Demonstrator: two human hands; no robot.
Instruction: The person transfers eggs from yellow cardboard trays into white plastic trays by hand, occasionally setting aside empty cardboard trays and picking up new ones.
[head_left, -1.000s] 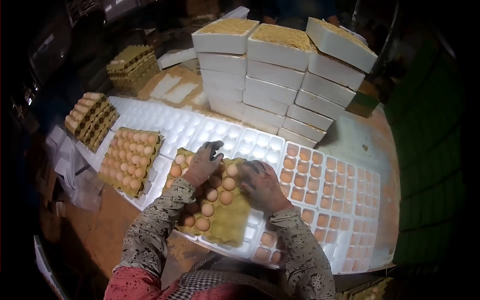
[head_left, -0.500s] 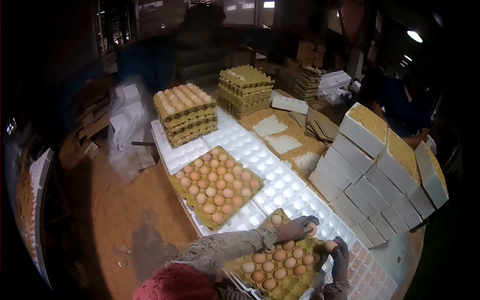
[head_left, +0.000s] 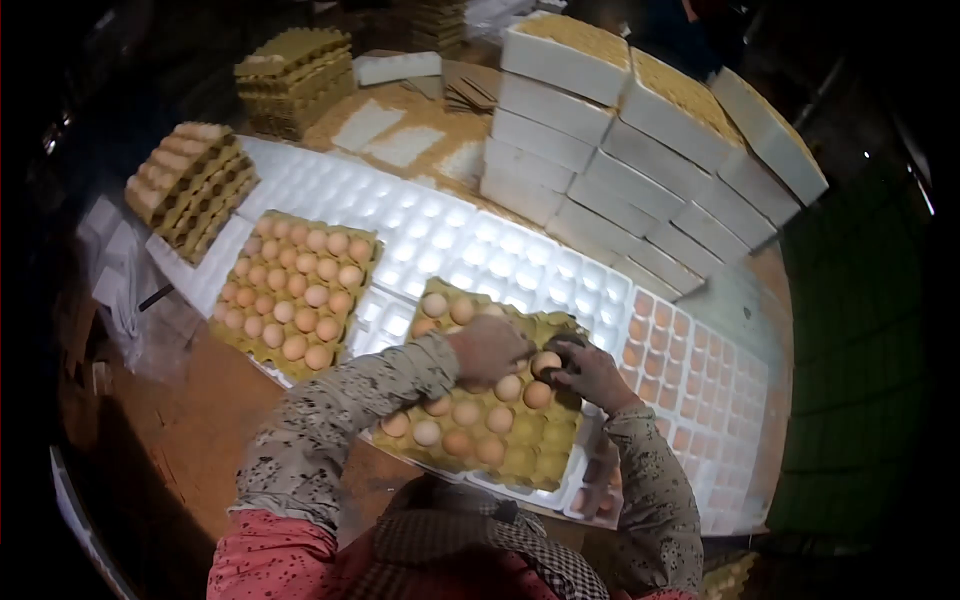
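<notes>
A yellow pulp tray [head_left: 550, 435] partly filled with eggs lies in front of me on white foam trays [head_left: 440, 215]. Over its middle is my left hand [head_left: 490, 350], fingers curled down among the eggs; what they grip is hidden. My right hand [head_left: 590, 372], in a dark finger covering, closes round an egg [head_left: 546, 363] at the tray's right side. Several empty cups show at the tray's lower right. Left of it, a second pulp tray [head_left: 362, 262] is full of eggs. Foam trays holding eggs [head_left: 655, 345] lie to the right.
A stack of egg-filled pulp trays [head_left: 205, 205] stands at the far left, and a stack of pulp trays [head_left: 290, 85] behind it. White foam boxes [head_left: 560, 130] topped with tan grain are piled at the back right. Plastic wrap [head_left: 140, 320] hangs at the left edge.
The view has turned right and down. Both hands have moved back over the pulp tray, closer together; before, each held an egg near the tray's right edge.
</notes>
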